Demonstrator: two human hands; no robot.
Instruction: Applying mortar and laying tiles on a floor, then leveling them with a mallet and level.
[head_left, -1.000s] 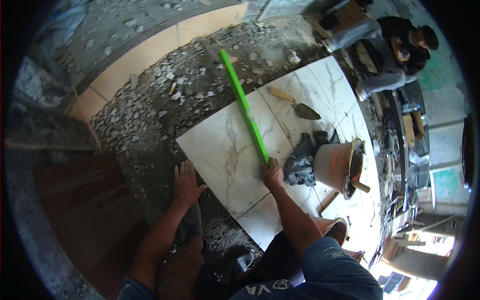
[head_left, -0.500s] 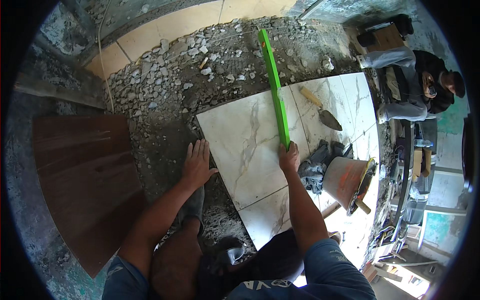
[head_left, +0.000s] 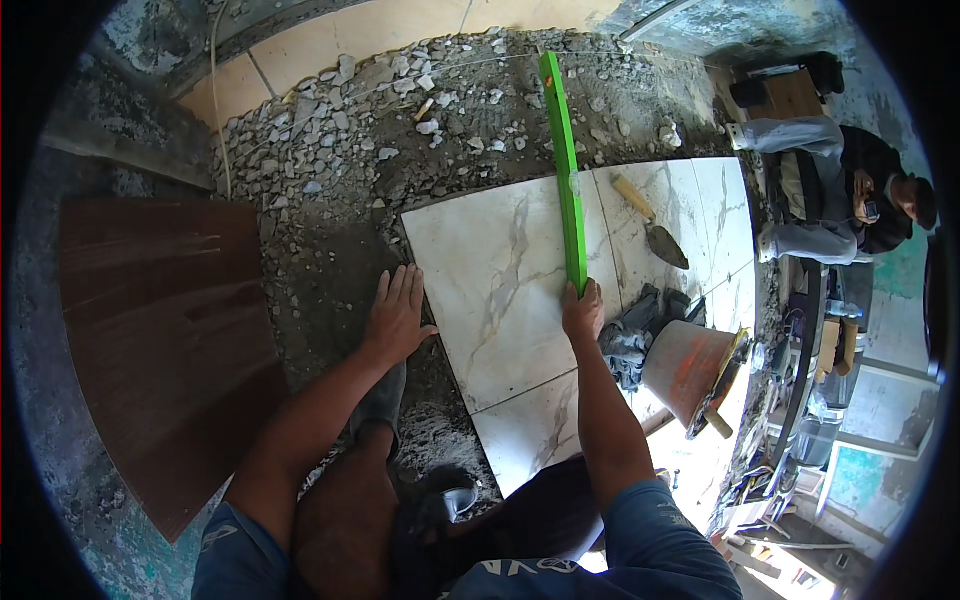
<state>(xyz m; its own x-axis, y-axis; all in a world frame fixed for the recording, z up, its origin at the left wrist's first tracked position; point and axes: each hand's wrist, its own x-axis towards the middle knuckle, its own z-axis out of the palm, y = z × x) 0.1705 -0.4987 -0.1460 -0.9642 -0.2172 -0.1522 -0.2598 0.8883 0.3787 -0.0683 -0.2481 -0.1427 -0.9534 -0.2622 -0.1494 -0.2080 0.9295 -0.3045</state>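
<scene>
The long green spirit level [head_left: 564, 170] has swung straighter along the white marble-veined floor tile [head_left: 500, 285], right hand [head_left: 583, 312] gripping its near end, left hand [head_left: 397, 318] spread flat, empty, at the tile's left edge, so alignment checking seems underway.

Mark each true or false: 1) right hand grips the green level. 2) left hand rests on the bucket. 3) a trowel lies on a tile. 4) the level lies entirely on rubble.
1) True: the right hand holds the near end of the green level.
2) False: the left hand presses the mortar bed at the marble tile edge; the bucket is apart, to the right.
3) True: the trowel lies on a laid tile.
4) False: it spans the tile and the rubble.
</scene>
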